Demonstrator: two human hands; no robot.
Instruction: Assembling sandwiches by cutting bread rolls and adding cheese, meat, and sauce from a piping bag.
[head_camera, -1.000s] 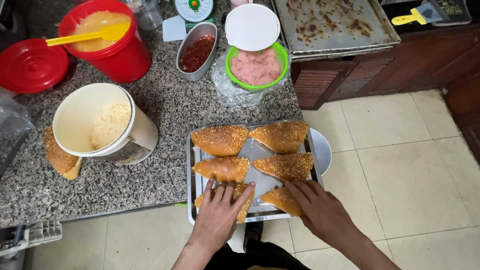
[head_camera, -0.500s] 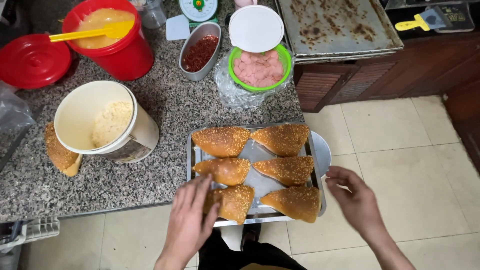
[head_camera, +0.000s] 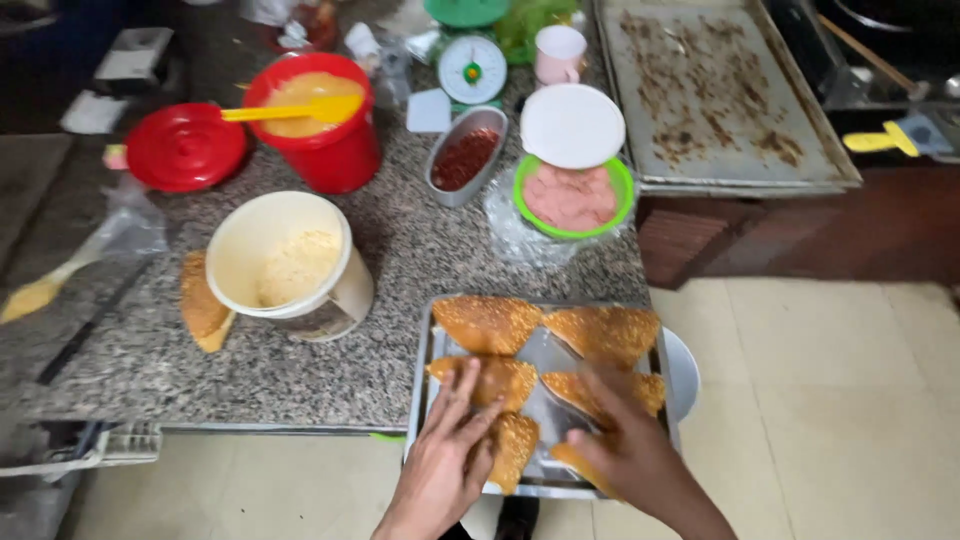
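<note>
While golden sesame-crusted triangular pastries (head_camera: 545, 365) are lying on shallow steel tray (head_camera: 420, 400) overhanging granite counter (head_camera: 300, 370) edge, left hand (head_camera: 445, 465) is pressing flat, unclenched; right hand (head_camera: 625, 445) is cupping near-right pastry, grip possibly closing. Pastries likely light, crumbly; supporting from underneath seems safest.

**Tray packed, counter crowded behind**

Both hands cover the near end of the metal tray (head_camera: 425, 400), its crumbed pastries (head_camera: 487, 322) almost touching. Bare granite (head_camera: 420, 250) lies between the cream bucket (head_camera: 285, 265) and green bowl (head_camera: 570, 200)
</note>
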